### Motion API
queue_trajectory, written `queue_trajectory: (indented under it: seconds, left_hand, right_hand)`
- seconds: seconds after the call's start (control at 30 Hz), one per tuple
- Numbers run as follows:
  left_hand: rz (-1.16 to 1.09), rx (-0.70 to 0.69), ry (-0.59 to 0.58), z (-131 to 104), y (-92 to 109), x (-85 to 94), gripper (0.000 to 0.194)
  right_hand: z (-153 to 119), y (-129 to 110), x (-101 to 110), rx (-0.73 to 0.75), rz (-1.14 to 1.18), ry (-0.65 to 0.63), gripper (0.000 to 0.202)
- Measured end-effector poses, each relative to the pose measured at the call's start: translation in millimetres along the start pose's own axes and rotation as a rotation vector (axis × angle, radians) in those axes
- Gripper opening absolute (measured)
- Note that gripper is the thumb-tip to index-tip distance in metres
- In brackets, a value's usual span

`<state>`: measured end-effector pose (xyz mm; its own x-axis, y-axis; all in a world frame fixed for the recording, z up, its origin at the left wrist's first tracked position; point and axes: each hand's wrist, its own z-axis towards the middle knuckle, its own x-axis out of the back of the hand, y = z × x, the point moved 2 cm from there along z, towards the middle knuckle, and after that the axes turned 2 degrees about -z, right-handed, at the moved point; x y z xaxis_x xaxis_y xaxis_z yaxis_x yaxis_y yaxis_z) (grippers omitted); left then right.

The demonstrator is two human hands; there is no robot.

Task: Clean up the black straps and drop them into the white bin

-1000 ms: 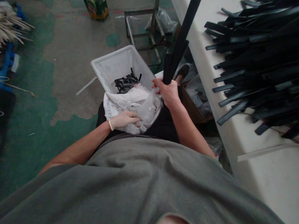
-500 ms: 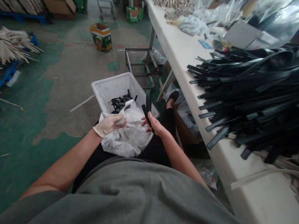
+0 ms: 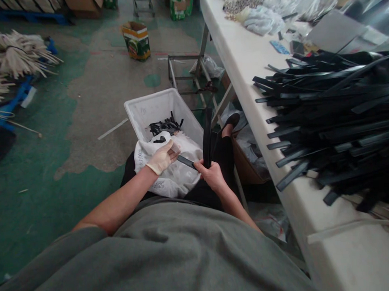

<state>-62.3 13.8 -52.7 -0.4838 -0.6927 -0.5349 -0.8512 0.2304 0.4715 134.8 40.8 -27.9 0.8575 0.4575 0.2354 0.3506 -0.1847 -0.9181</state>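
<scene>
My right hand is closed on a black strap. One length of it stands up above the fist, and a flat end points left toward my other hand. My left hand, in a pale glove with bare fingertips, has its fingers stretched out close to that flat end. Whether they touch is hard to see. Beneath both hands a white plastic sack drapes over the near side of a white bin. Inside the bin lies a heap of short black strap pieces.
A white table runs along my right, with a thick pile of black straps overhanging its edge. Below it are a metal frame and a cardboard box. Bundles of pale cord lie on the left.
My left hand has moved right, toward the strap. The strap in my right hand now has one end turned left and a longer length upright. The view has shifted slightly.
</scene>
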Motion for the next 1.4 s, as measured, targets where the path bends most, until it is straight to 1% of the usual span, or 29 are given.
queue_trajectory:
  seconds: [0.07, 0.2, 0.4, 0.5, 0.6, 0.63, 0.67, 0.73, 0.8, 0.83, 0.87, 0.9, 0.97, 1.03, 1.1, 1.13, 1.2, 1.23, 1.3, 1.33, 1.4]
  left_hand:
    - [0.026, -0.008, 0.003, -2.7, -4.3, -0.8, 0.02]
    - [0.049, -0.024, -0.04, -6.7, -5.5, 0.5, 0.018]
    - [0.075, -0.018, -0.048, -5.8, -6.8, 8.8, 0.02]
    - [0.081, 0.007, -0.046, -6.4, -15.1, 9.1, 0.022]
    - [0.099, 0.051, -0.058, -9.1, -30.1, 5.6, 0.019]
    - [0.102, 0.063, -0.061, -9.6, -34.8, 4.6, 0.018]
    - [0.102, 0.071, -0.064, -9.3, -38.2, 4.1, 0.017]
    - [0.098, 0.071, -0.063, -6.6, -39.0, 5.4, 0.015]
    - [0.078, 0.043, -0.042, -2.3, -31.7, 9.8, 0.014]
    - [0.063, 0.024, -0.026, -0.5, -26.7, 12.3, 0.014]
    - [0.049, 0.005, -0.006, 0.5, -22.5, 14.5, 0.015]
    - [0.037, -0.008, 0.009, 0.6, -20.0, 15.8, 0.016]
    - [0.038, 0.005, -0.013, -1.7, -22.7, 13.5, 0.017]
    - [0.071, 0.045, -0.11, -5.5, -31.6, 6.1, 0.016]
    - [0.086, 0.051, -0.19, -7.2, -36.0, -0.2, 0.017]
    - [0.077, 0.04, -0.189, -6.5, -33.9, -0.8, 0.016]
    - [0.033, -0.002, -0.112, -2.9, -21.8, 3.4, 0.015]
    - [0.009, -0.021, -0.062, -1.0, -14.5, 7.1, 0.014]
    - [-0.017, -0.04, -0.003, 0.8, -5.2, 12.4, 0.014]
    - [-0.02, -0.037, -0.009, 0.5, -5.2, 12.6, 0.014]
    - [-0.01, -0.015, -0.078, -1.8, -13.8, 7.6, 0.011]
  right_hand:
    - [-0.9, -0.9, -0.2, 0.058, -0.059, 0.044, 0.035]
    - [0.4, 2.8, -0.1, 0.161, -0.159, 0.108, 0.035]
    - [3.3, 9.9, 3.0, 0.206, -0.285, 0.143, 0.037]
    - [7.0, 7.2, -0.5, 0.216, -0.361, 0.158, 0.036]
    - [13.1, -0.4, -9.5, 0.231, -0.499, 0.188, 0.032]
    - [14.9, -3.0, -11.9, 0.226, -0.533, 0.174, 0.031]
    - [16.1, -5.2, -13.1, 0.212, -0.545, 0.129, 0.031]
    - [15.5, -7.5, -9.8, 0.154, -0.52, -0.043, 0.032]
    - [10.1, -8.2, 1.3, 0.091, -0.479, -0.243, 0.035]
    - [6.6, -8.6, 8.1, 0.069, -0.464, -0.318, 0.036]
    - [3.3, -9.3, 14.3, 0.056, -0.457, -0.361, 0.037]
    - [1.0, -10.7, 18.6, 0.049, -0.461, -0.371, 0.037]
    - [-0.2, -16.2, 18.8, 0.055, -0.495, -0.33, 0.034]
    - [2.1, -25.0, 10.2, 0.068, -0.557, -0.268, 0.031]
    - [3.9, -34.9, 1.4, 0.078, -0.589, -0.277, 0.03]
    - [3.3, -39.5, -0.2, 0.083, -0.591, -0.302, 0.031]
    - [-0.8, -47.0, 3.6, 0.096, -0.602, -0.344, 0.034]
    - [-3.3, -49.7, 7.4, 0.106, -0.615, -0.346, 0.035]
    - [-5.9, -53.3, 12.6, 0.127, -0.688, -0.29, 0.036]
    - [-5.1, -54.2, 11.9, 0.136, -0.735, -0.251, 0.035]
    - [0.4, -55.1, 3.7, 0.138, -0.791, -0.183, 0.031]
